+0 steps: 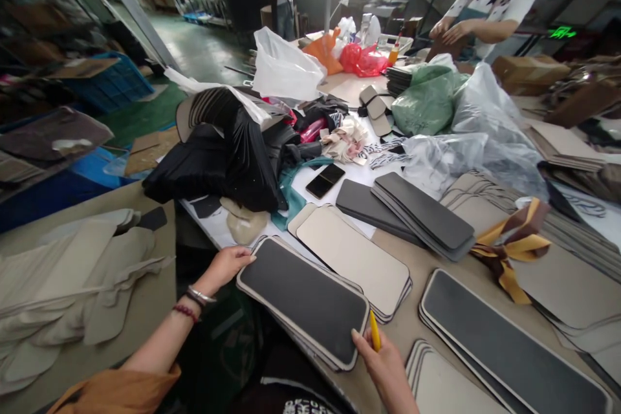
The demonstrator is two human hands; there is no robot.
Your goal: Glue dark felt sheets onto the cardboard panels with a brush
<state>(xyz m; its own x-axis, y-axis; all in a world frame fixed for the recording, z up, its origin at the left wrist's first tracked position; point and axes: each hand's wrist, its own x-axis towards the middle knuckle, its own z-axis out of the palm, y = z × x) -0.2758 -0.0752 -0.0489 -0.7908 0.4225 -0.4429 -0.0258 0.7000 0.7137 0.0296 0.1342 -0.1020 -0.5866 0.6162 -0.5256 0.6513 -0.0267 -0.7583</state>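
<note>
A stack of dark, light-edged rounded panels [305,297] lies at the table's near edge. My left hand [228,265] grips the stack's far left corner, fingers curled on the edge. At the stack's near right corner, my right hand [383,362] holds a yellow pen [374,331] and its thumb touches the top panel. Just behind lies a beige panel stack [354,255].
Another dark panel stack [509,343] lies right, grey panels [422,210] and a phone [325,180] behind. A brown and yellow ribbon [514,242], black fabric heap [218,155] and plastic bags [286,68] crowd the table. Two people stand at the far end. Beige cut pieces [72,278] lie on the left.
</note>
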